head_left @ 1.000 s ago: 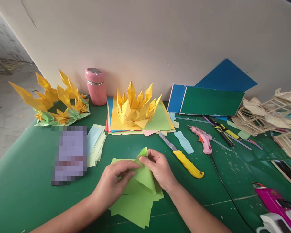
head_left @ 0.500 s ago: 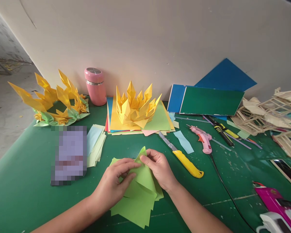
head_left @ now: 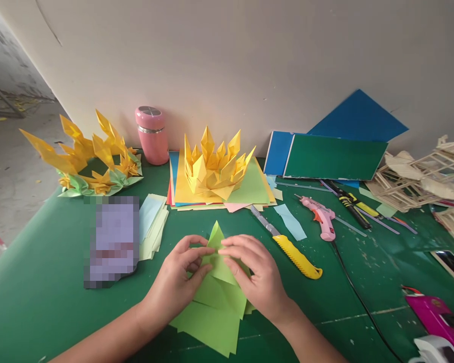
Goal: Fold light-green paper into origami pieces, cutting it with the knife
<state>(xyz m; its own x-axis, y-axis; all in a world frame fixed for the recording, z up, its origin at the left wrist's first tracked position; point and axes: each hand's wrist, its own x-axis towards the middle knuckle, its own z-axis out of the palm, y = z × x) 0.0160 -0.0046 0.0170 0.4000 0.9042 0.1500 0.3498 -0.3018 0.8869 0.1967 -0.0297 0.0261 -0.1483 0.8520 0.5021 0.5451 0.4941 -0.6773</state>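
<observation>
Green tabletop [head_left: 41,302], middle of its front edge: our left hand [head_left: 176,282] and right hand [head_left: 263,280] pinch the folded light-green sheet [head_left: 221,278] below its peak; we judge edges should align before any crease is pressed.

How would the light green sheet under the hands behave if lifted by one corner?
The light green sheet looks thin and bends into a peak between the left hand and right hand, so it would probably flop. It likely weighs very little. Lying on a loose stack of green sheets, it may slide when pushed.
</observation>
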